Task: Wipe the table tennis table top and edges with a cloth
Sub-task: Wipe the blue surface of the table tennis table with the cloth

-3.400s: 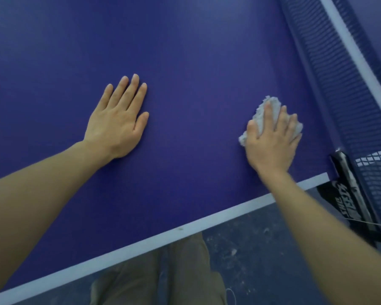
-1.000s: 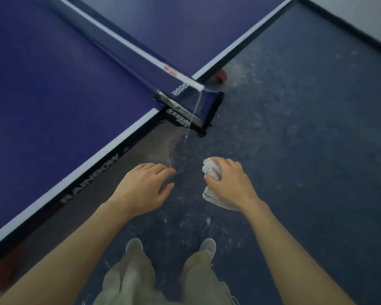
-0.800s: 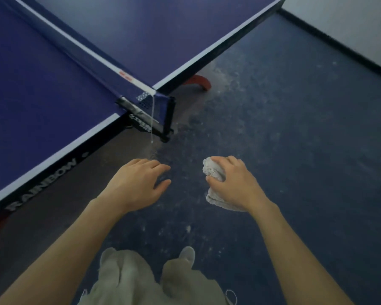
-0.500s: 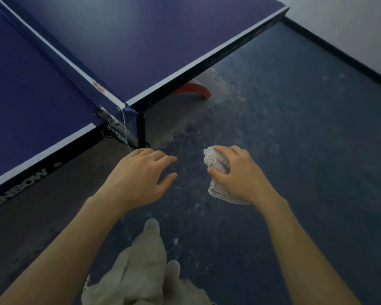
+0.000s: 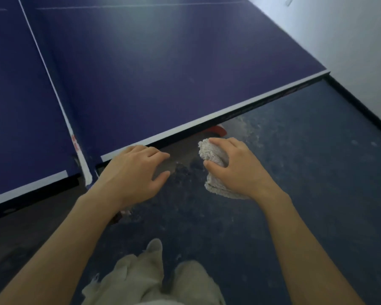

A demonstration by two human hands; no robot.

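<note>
Table tennis table (image 5: 163, 69): upper left and centre of frame. White cloth (image 5: 213, 155) bunched in right hand (image 5: 240, 170), fingers curled round it. Left hand (image 5: 132, 172) lower centre, fingers loosely bent, holding nothing.

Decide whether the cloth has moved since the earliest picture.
Yes. The cloth, gripped by the right hand, has left the table top and now hangs over the floor beside its edge.

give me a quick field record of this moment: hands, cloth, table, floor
left hand: empty, fingers loosely curled, held in the air by the table's side edge
right hand: grips the cloth
cloth: white, bunched up, off the table
table: blue top, white edge line, nothing on the half ahead
net: at left, dividing the two halves
floor: dark, scuffed with pale marks
</note>
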